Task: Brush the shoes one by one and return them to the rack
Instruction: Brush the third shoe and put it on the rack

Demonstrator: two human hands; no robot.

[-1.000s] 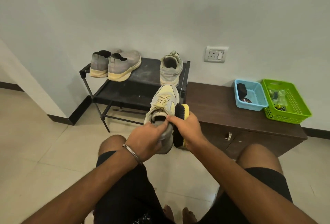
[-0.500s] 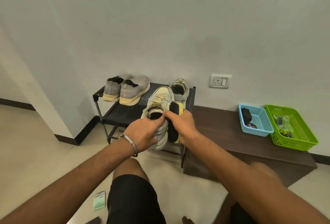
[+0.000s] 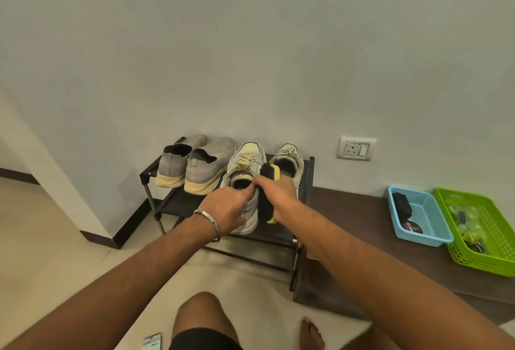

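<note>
My left hand (image 3: 227, 209) grips the heel of a pale yellow-white sneaker (image 3: 245, 165), which sits over the top shelf of the black shoe rack (image 3: 152, 175), toe toward the wall. Just right of that sneaker, my right hand (image 3: 274, 192) holds a yellow-backed brush with black bristles (image 3: 269, 172). The matching sneaker (image 3: 288, 160) stands on the rack at the right end. A pair of grey slip-on shoes (image 3: 195, 165) with cream soles stands at the left end.
A dark wooden cabinet (image 3: 354, 216) adjoins the rack on the right, carrying a blue basket (image 3: 426, 227) with a polish tin and a green basket (image 3: 490, 238). A wall socket (image 3: 355, 149) sits above it. My knee (image 3: 199, 313) and bare foot (image 3: 310, 333) are below.
Both hands carried the sneaker and brush forward from over my lap to the rack's top shelf; the view rose and moved closer to the rack.
</note>
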